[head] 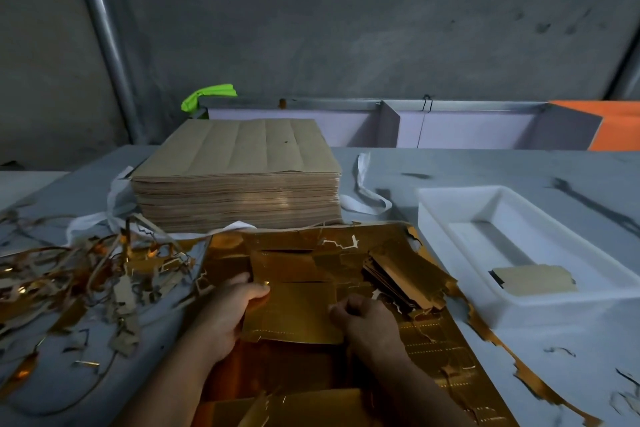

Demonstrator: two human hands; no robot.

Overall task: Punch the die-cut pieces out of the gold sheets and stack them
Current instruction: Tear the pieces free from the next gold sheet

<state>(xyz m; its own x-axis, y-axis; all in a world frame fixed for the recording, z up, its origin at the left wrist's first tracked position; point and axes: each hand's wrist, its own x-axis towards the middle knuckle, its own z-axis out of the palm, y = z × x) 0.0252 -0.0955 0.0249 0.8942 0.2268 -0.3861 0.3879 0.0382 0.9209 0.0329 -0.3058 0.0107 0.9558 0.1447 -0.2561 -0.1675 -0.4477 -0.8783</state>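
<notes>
Gold die-cut piece at 6 o'clock on gold sheet, left hand pinching its left edge, right hand fingers curled onto right edge; punched stack at 3 o'clock.

The gold sheet runs off the bottom edge; the orange object is cut off right.
</notes>
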